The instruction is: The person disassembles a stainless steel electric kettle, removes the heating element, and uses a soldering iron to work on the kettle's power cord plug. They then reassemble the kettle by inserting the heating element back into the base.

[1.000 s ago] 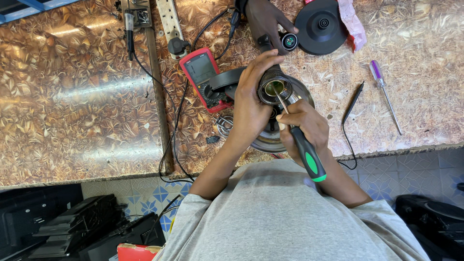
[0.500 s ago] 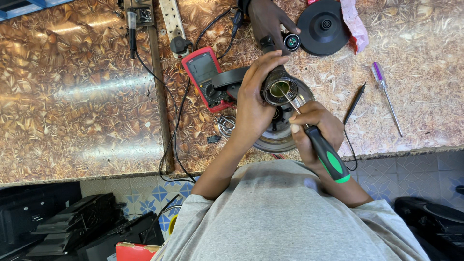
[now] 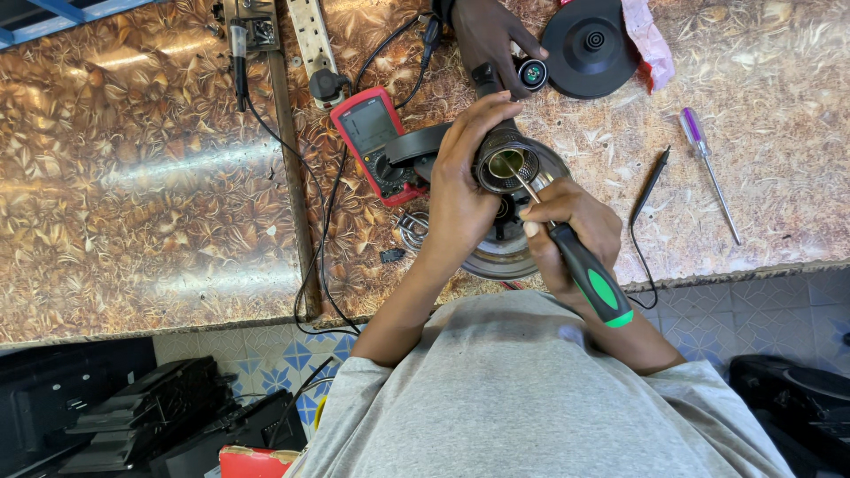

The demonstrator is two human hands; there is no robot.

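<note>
At the counter's (image 3: 159,177) near edge, your left hand (image 3: 460,190) clamps the round metal kettle part (image 3: 509,168) while your right hand (image 3: 571,235) grips the black-and-green screwdriver (image 3: 591,281), its tip inside the part's opening.

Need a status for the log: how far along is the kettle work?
Done: kettle lies off its black round base, a red multimeter beside it. In hand: left hand grips the kettle's round opening, right hand holds a green-and-black screwdriver, tip inside that opening. Left: a small black part lies loose; another person's hand holds a small round part. Reassembly not visible.
</note>
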